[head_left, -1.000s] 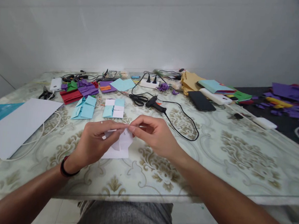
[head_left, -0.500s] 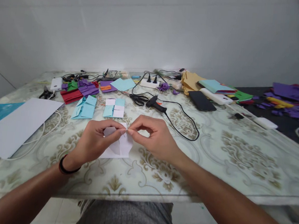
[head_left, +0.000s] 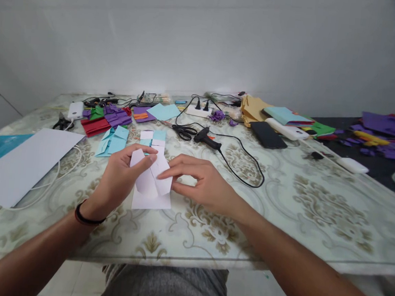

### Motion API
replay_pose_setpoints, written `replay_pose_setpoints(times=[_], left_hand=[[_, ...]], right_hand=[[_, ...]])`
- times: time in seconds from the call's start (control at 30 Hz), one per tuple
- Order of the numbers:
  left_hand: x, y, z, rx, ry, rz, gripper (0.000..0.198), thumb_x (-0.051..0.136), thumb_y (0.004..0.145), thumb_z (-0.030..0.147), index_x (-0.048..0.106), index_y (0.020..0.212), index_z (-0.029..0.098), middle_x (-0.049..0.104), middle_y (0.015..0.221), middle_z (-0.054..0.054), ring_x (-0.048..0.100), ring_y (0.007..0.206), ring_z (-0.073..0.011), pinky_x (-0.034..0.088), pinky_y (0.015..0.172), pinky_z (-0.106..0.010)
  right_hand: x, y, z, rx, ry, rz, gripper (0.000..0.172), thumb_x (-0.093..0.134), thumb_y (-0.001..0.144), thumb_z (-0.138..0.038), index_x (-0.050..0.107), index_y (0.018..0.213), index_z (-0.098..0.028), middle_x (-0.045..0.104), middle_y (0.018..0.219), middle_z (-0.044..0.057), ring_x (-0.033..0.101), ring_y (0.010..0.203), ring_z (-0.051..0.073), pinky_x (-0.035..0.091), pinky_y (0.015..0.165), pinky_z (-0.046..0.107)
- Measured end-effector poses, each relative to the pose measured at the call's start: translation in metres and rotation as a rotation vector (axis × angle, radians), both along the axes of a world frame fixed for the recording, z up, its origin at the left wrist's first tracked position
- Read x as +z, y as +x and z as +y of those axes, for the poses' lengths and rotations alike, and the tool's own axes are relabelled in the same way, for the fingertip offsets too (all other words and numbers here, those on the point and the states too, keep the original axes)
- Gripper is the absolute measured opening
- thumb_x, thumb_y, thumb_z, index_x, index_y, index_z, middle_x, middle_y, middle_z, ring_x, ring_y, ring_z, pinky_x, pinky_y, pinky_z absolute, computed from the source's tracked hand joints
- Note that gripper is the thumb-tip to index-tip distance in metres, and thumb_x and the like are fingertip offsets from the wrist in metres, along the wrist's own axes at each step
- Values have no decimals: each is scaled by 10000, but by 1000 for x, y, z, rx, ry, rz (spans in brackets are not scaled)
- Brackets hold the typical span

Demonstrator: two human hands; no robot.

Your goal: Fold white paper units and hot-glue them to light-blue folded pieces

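Observation:
A folded white paper piece lies on the patterned table in front of me. My left hand pinches its upper left flap between thumb and fingers and lifts that flap. My right hand rests beside it, with the index fingertip pressing the right flap and the other fingers curled. Just behind the paper lie a blue and white folded piece and a light blue folded piece.
A large white sheet over a blue one lies at left. Behind are scissors, a black glue gun with its cable, a power strip, red, purple and green paper stacks, a phone and more coloured paper at right.
The two hands were pinching together at the top of the paper; now they have parted and the paper's flaps stand opened upward. My left hand has risen slightly.

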State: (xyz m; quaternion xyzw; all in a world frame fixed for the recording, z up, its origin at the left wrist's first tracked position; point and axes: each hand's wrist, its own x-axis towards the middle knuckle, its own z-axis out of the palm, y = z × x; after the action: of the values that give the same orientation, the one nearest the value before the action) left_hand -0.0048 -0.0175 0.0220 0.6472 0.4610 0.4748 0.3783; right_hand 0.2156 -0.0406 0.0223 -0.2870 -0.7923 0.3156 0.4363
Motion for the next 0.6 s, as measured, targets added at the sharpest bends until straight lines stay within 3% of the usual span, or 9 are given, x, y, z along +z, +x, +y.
replay_pose_setpoints(times=[0.1, 0.27, 0.4, 0.6], left_hand=[[1, 0, -1, -71, 37, -12, 214, 773, 865, 314, 758, 1069, 249, 678, 768, 12, 565, 606, -125, 409, 518, -220], [4, 2, -2, -124, 96, -12, 188, 810, 826, 264, 756, 1003, 230, 706, 873, -8, 619, 719, -134, 477, 614, -223], [6, 3, -5, -170, -1, -54, 288, 821, 818, 304, 713, 1070, 217, 714, 819, 1, 643, 652, -137, 505, 570, -227], [8, 3, -6, -211, -115, 28, 356, 834, 800, 307, 700, 1112, 198, 741, 766, -2, 634, 597, -119, 448, 520, -196]], right_hand=[[2, 2, 2, -3, -18, 4, 236, 707, 900, -119, 839, 1010, -281, 740, 965, 28, 687, 881, 169, 538, 823, 307], [5, 7, 5, 12, -71, -3, 58, 787, 903, -251, 841, 927, -255, 762, 866, 15, 690, 808, 157, 521, 764, 285], [5, 6, 4, -45, -58, -38, 92, 764, 924, -250, 816, 860, -209, 760, 832, 17, 677, 765, 142, 497, 715, 268], [4, 3, 2, -148, -84, -24, 93, 757, 920, -241, 765, 843, -189, 762, 833, 4, 664, 744, 117, 487, 659, 218]])
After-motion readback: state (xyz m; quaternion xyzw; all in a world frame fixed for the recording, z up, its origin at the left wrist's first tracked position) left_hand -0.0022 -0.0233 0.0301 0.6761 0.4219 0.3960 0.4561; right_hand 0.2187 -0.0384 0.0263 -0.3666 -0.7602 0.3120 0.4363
